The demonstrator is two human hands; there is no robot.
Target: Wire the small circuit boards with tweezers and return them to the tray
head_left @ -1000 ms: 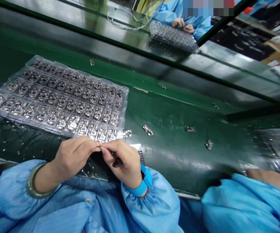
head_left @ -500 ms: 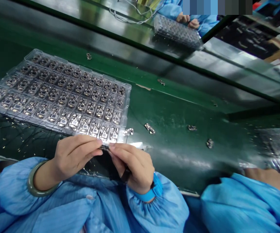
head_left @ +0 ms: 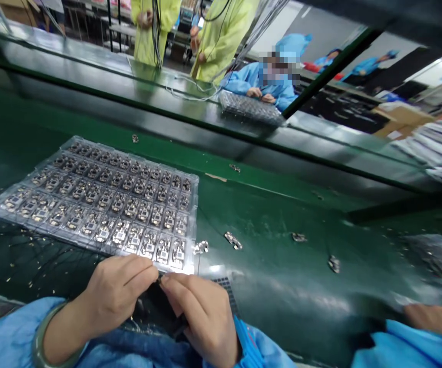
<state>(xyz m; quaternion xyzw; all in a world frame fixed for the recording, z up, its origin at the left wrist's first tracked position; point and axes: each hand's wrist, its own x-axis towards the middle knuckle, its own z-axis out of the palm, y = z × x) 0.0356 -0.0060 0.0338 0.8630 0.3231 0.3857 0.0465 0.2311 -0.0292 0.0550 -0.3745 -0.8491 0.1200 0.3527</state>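
Observation:
My left hand (head_left: 115, 286) and my right hand (head_left: 201, 312) meet at the fingertips just in front of the tray's near edge. Both are closed in a pinch on a small circuit board (head_left: 160, 280), mostly covered by the fingers. Behind them lies a clear plastic tray (head_left: 195, 214), its rows of pockets holding many small circuit boards. Beside the tray's near right corner, a loose circuit board (head_left: 201, 247) rests on the green bench. A dark sheet with a grid pattern (head_left: 228, 294) shows partly from behind my right hand.
More loose boards lie to the right, such as one board (head_left: 233, 240) and another (head_left: 334, 263). Thin dark wires (head_left: 52, 245) spread along the tray's front. At right is a co-worker's blue sleeve (head_left: 405, 345). Across a raised rail (head_left: 205, 122), another person handles a clear tray (head_left: 249, 108).
My view has tilted up, so the bench and tray sit lower and more of the room shows. Both hands keep pinching together; the gridded sheet by my right hand is now more visible.

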